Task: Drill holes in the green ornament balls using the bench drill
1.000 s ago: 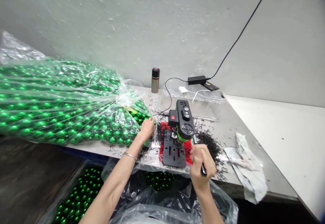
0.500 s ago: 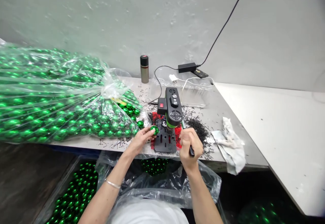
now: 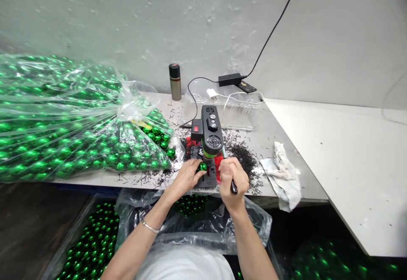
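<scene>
Between the thumb and fingers of my left hand [image 3: 187, 176] is a shiny green ball [image 3: 202, 167], low over the slotted black base plate [image 3: 208, 180]. The head of a small black machine [image 3: 212, 131] with a red switch stands just behind the ball. My right hand [image 3: 233, 183] is wrapped round the machine's lever [image 3: 234, 188], whose black end shows below the fist. Red material [image 3: 218, 165] lies beside the base, and a heap of small black pieces [image 3: 243, 159] is to its right.
A large clear bag of green balls [image 3: 63, 127] covers the left of the table. Behind stand a bottle [image 3: 175, 83] and a power adapter [image 3: 230, 79] with cables. A white cloth [image 3: 282, 178] lies at right. Plastic-lined containers of green balls [image 3: 92, 233] are below.
My left hand has moved the green ball rightward, from beside the machine to over its base plate. My right hand keeps its hold on the lever. The whole view has shifted slightly.
</scene>
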